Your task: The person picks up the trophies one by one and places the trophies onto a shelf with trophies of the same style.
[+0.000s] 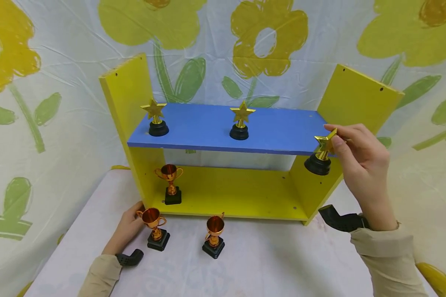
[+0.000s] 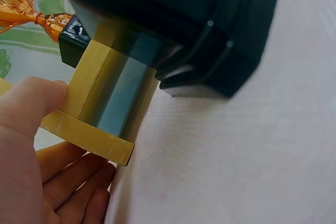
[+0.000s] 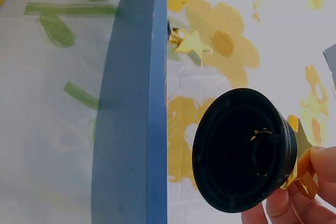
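My right hand (image 1: pixel 368 165) pinches a gold star trophy (image 1: pixel 318 164) by its star, tilted, in front of the right end of the blue shelf board (image 1: pixel 204 126). The right wrist view looks into the hollow underside of its round black base (image 3: pixel 236 150). Two more star trophies stand upright on that board, a left one (image 1: pixel 158 128) and a middle one (image 1: pixel 239 131). Low at the left, my left hand (image 1: pixel 128 225) grips the front edge of the yellow side panel (image 2: pixel 86 80), thumb on one side and fingers on the other.
A copper cup trophy (image 1: pixel 173 195) stands on the yellow lower shelf (image 1: pixel 230 192), at its left end. Two more cup trophies, a left one (image 1: pixel 158 239) and a right one (image 1: pixel 213 246), stand on the white cloth (image 1: pixel 267 260) in front. Flowered fabric (image 1: pixel 215 37) hangs behind.
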`<state>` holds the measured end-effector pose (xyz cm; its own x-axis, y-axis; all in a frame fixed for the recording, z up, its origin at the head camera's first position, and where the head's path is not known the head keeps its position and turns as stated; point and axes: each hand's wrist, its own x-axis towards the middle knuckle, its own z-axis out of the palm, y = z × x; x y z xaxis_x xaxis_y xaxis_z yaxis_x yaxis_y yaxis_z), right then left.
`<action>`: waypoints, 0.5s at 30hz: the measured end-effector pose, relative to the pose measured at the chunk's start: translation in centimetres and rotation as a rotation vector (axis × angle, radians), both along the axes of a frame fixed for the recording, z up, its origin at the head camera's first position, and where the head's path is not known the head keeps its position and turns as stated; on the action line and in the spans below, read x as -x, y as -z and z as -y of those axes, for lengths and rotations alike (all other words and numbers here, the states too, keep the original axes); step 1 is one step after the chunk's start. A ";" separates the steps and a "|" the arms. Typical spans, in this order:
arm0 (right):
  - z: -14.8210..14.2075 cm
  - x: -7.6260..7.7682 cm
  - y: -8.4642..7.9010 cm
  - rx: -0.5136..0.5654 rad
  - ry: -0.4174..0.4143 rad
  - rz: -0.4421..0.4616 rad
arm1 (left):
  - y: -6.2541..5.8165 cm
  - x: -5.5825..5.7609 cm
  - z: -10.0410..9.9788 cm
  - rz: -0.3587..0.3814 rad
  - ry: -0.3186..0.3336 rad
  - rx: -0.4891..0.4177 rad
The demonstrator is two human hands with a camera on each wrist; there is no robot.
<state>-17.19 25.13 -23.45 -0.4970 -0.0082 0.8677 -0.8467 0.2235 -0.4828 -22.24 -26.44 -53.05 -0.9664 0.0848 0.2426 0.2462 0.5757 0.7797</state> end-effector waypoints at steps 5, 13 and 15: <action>-0.5 1.0 -0.6 0.037 0.013 0.002 | 0.0 0.0 -0.1 0.019 0.001 -0.008; -1.4 2.5 -1.0 0.058 0.017 0.086 | 0.1 0.0 -0.1 0.028 -0.011 0.000; -1.6 2.8 -1.0 0.035 0.050 0.098 | 0.2 0.1 -0.1 0.023 -0.013 0.000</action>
